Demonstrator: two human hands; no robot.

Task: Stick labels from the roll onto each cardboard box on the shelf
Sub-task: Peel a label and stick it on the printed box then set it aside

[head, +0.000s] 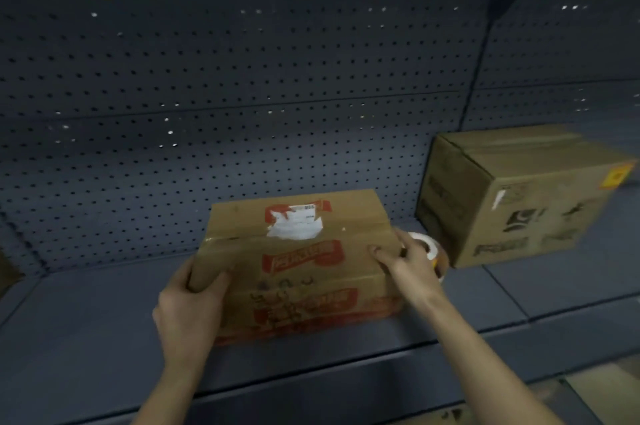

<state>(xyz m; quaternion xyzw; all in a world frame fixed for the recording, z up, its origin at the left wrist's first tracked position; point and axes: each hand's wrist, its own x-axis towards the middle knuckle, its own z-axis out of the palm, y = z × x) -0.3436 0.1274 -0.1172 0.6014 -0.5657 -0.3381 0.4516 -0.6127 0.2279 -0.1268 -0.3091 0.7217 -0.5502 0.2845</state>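
Dark blue-grey metal shelf [104, 320], backed by a perforated panel [242, 78] of the same colour; lighting is dim and the view is somewhat blurred.

Item 1: a cardboard box [311, 272] with red printing stands near the middle of the shelf, close to the front edge. Its top carries a torn white paper sticker [294, 225] over a red printed patch, just behind the centre seam.

Item 2: a second box [519, 196], plain brown with dark handling symbols, stands to the right and further back, against the panel and turned at an angle. An orange sticker [616, 177] sits at its upper right corner. The two boxes are apart.

Item 3: the label roll [431, 246], white, lies in the gap between the two boxes, just behind the right hand [405, 258].

Hands: the left hand [187, 307] grips the near left corner of the cardboard box, thumb on the front face and fingers wrapped round the left side. The right hand clasps the box's upper right edge, one digit laid flat on the top and the rest curled over the edge. Whether this hand also touches or holds the roll cannot be told; the contact is hidden by the hand itself.
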